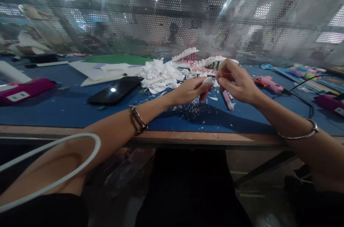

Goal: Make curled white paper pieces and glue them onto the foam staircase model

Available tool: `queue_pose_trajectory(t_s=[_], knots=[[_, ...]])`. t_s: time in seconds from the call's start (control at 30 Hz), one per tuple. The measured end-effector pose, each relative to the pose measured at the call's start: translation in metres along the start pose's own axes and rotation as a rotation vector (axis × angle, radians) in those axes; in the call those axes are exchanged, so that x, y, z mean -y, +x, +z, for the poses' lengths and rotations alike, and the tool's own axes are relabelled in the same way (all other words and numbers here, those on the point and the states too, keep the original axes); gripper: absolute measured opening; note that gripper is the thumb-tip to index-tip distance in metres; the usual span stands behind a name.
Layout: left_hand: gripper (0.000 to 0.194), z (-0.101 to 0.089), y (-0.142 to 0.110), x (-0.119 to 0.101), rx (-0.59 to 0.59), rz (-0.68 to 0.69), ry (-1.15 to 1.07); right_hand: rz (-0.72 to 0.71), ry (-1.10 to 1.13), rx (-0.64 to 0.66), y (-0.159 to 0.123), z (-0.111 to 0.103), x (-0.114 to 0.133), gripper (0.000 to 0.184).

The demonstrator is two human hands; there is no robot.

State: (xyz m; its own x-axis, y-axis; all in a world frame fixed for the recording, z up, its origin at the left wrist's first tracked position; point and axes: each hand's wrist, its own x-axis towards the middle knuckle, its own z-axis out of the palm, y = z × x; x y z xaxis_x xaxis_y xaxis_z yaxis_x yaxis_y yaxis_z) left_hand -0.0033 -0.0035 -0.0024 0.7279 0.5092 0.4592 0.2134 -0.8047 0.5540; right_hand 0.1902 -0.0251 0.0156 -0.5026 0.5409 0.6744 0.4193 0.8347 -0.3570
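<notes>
My left hand (190, 90) is closed on a small white piece (207, 80), held between thumb and fingers above the table. Close to its right, my right hand (236, 82) is in a pinch, thumb and fingertips together near the white piece. Whatever its fingertips hold, if anything, is too small to make out. Below the hands lies a pink stick-like tool (228, 102) among tiny white shavings (194, 109). A heap of white scraps (161, 76) rises just beyond my left hand.
A black phone (115, 91) lies left of the heap. Behind the hands stand white strips with pink pieces (202, 66). A pink glue gun (270, 83) with a black cable is at right. White sheets (91, 71) and a green sheet (115, 59) lie at back left. A perforated metal screen (150, 15) stands behind.
</notes>
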Motion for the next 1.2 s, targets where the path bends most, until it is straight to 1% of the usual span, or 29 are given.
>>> queue_pose_trajectory(t_s=[0.2, 0.33, 0.4, 0.53, 0.67, 0.8, 0.9, 1.03, 1.1, 1.2], knots=[[0.036, -0.001, 0.000, 0.002, 0.013, 0.023, 0.007, 0.043, -0.001, 0.008, 0.001, 0.005, -0.003, 0.009], [0.037, 0.000, 0.001, 0.004, -0.020, 0.046, 0.015, 0.051, 0.051, 0.051, 0.002, 0.006, -0.005, 0.008], [0.039, 0.001, 0.003, 0.006, -0.060, 0.083, 0.057, 0.049, 0.064, 0.071, 0.002, 0.007, -0.004, 0.008], [0.048, 0.000, 0.006, 0.011, -0.137, 0.158, 0.219, 0.064, 0.067, 0.088, 0.001, 0.007, 0.000, 0.008], [0.054, 0.000, 0.007, 0.015, -0.171, 0.142, 0.339, 0.072, 0.001, 0.093, 0.001, 0.007, 0.002, 0.009], [0.045, 0.002, 0.006, 0.015, -0.244, 0.159, 0.336, 0.034, -0.115, 0.061, 0.002, 0.008, 0.001, 0.010], [0.039, 0.003, 0.006, 0.015, -0.300, 0.174, 0.285, 0.019, -0.138, 0.044, 0.002, 0.008, 0.001, 0.010], [0.032, 0.003, 0.006, 0.016, -0.334, 0.206, 0.285, 0.028, -0.151, 0.031, 0.001, 0.008, 0.001, 0.009], [0.031, 0.002, 0.006, 0.016, -0.364, 0.186, 0.296, 0.042, -0.148, 0.035, 0.001, 0.008, 0.001, 0.008], [0.028, 0.000, 0.006, 0.016, -0.449, 0.113, 0.324, 0.064, -0.130, 0.049, 0.001, 0.008, 0.001, 0.007]])
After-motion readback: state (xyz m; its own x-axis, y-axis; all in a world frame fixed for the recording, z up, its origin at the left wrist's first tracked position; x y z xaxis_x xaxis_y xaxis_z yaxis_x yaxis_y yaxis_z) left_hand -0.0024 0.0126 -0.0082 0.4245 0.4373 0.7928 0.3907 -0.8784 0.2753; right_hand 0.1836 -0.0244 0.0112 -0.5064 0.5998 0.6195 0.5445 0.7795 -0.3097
